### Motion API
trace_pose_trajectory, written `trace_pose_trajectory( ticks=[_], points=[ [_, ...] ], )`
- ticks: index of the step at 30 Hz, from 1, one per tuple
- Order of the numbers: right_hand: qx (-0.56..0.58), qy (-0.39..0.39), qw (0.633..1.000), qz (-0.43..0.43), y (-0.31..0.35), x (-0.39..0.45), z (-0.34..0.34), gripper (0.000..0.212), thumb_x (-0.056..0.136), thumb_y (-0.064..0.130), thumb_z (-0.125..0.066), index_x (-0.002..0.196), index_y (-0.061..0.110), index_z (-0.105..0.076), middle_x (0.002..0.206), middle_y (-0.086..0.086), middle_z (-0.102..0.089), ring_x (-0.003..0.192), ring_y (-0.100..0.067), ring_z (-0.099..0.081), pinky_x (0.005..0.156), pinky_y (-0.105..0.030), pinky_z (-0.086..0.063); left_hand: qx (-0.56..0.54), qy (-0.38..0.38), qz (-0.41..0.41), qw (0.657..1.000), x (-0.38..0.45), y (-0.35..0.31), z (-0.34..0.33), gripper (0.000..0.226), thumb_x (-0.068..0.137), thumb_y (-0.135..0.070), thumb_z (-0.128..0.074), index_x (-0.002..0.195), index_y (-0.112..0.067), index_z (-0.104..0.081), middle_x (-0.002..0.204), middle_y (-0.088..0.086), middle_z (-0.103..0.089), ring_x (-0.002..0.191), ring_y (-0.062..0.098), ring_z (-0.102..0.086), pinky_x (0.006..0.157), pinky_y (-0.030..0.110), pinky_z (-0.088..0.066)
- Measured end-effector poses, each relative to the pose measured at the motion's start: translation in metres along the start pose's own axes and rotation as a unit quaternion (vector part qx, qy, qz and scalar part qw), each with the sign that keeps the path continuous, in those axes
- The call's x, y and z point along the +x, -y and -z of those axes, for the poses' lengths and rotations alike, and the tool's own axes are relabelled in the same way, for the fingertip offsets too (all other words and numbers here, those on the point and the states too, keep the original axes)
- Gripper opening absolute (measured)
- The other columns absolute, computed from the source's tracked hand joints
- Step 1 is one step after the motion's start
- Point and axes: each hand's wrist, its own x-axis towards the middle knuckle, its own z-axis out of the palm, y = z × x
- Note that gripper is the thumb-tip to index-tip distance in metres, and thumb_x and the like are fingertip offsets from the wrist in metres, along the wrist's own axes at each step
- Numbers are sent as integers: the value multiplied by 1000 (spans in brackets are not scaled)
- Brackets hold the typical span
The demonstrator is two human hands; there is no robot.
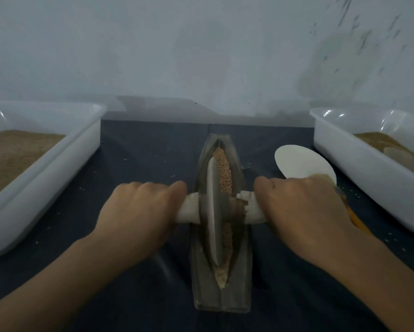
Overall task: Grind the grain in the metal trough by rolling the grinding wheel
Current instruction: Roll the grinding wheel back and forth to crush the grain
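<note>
The boat-shaped metal trough (221,293) lies lengthwise on the dark cloth (141,144), its near end closest to the person. The grinding wheel (213,212) stands upright in its groove, just near of the middle. The left hand (139,209) and right hand (299,209) each curl their fingers around one end of the white-wrapped axle (189,207) — one either side of the trough. Brown grain (224,171) fills the groove beyond the wheel and beside it. A white spoon (302,164) lies just right of the trough, partly under the right hand. Farther out, a left tub (57,152) and a right tub (345,154) hold brown meal.

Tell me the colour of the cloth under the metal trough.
Dark navy blue cloth, seen in the head view.
</note>
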Motion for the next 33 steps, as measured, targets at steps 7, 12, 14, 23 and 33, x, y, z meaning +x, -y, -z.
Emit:
trace_pose_trajectory(
  ticks=[7,12,14,23,33],
  points=[
    [-65,66,995,-40,-19,51,-37,29,79,17,-64,82,19,-35,71,-2,-58,63,-28,-58,49,-31,-24,47,3,32,998,45,14,-29,47,66,-31,-74,73,-27,-28,51,-12,-17,41,9,-12,45,22,-5],
    [-40,48,995,-75,-40,80,-67,32,80,27,-66,82,19,-35,75,-5,-62,66,-31,-59,53,-33,-28,84,-20,63,994,86,21,-45,37,75,-25,-66,75,-23,-30,55,-8,-28,45,19,-29,44,27,-12],
    [-24,52,993,-99,-42,79,-72,32,82,27,-64,83,19,-33,75,-3,-61,64,-29,-57,53,-33,-28,105,-26,62,992,93,19,-43,37,75,-25,-67,76,-22,-31,57,-6,-34,46,19,-28,44,26,-9],
    [-17,82,995,-54,-6,11,-21,41,66,25,-75,81,24,-37,67,3,-58,53,-19,-55,47,-31,-37,30,-11,-8,999,23,-2,-2,52,54,-29,-82,79,-25,-36,61,-7,-46,46,15,-43,46,27,-23],
    [-47,79,992,-86,-22,47,-50,22,81,26,-62,88,24,-41,77,3,-61,66,-21,-59,53,-31,-27,84,2,15,996,58,9,-22,37,64,-27,-76,78,-25,-41,62,-7,-53,47,17,-48,46,27,-24]
  ],
)
